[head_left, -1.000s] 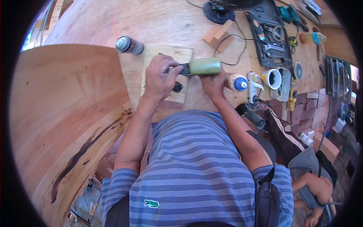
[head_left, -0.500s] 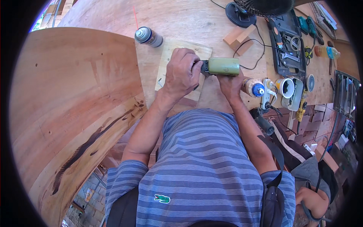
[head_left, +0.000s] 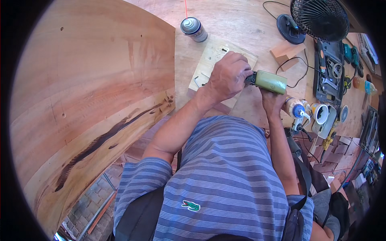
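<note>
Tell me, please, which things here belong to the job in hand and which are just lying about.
Likely in the job:
green-and-black device
pale board

Apparently lying about:
fan
wooden blocks
tool case
bottle

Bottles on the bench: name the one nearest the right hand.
The blue-capped bottle, close beside the right hand; the orange-tinted bottle is much farther off, toward the picture's right edge.

Woodworking shop, by the signs around you. Your bench is a broad wooden top: spray can at twelve o'clock, wood blocks at two. Also at your two o'clock, farther out, an open tool case with a wrench, and a green power tool beyond it. Large wooden panel at your ten o'clock; paved floor at eight.
</note>
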`<state>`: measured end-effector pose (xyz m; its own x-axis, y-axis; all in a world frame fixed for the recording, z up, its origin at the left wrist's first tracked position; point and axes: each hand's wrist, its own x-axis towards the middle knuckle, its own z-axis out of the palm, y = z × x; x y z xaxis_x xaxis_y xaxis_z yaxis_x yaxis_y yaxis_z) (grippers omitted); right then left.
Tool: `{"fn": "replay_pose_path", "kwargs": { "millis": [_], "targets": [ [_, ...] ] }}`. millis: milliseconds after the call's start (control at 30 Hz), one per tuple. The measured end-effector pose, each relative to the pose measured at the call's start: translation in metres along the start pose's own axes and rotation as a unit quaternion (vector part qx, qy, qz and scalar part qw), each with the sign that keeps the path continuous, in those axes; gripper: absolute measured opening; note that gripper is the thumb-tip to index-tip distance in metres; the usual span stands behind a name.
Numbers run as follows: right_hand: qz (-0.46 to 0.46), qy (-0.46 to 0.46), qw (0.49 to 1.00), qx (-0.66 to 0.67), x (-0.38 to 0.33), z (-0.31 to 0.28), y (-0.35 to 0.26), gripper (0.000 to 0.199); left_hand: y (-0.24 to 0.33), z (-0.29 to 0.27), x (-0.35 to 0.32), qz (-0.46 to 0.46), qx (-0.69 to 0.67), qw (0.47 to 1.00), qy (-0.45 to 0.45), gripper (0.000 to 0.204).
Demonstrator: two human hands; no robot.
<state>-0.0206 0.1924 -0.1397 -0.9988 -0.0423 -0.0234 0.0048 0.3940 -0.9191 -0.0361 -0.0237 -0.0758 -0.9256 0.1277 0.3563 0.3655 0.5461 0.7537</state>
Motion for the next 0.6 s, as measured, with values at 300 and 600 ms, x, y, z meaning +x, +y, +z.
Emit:
{"fn": "replay_pose_path", "kwargs": {
  "millis": [300,600],
  "targets": [
    [-0.015,0.028,0.998,-0.049,-0.002,-0.003,0.012,0.029,-0.040,-0.016,-0.008,-0.142,-0.209,0.967,0.001,0.022],
    [0.002,0.042,0.999,0.020,-0.003,0.000,0.009,0.029,-0.141,0.022,-0.023,-0.208,0.160,0.964,-0.035,0.018]
  ]
}}
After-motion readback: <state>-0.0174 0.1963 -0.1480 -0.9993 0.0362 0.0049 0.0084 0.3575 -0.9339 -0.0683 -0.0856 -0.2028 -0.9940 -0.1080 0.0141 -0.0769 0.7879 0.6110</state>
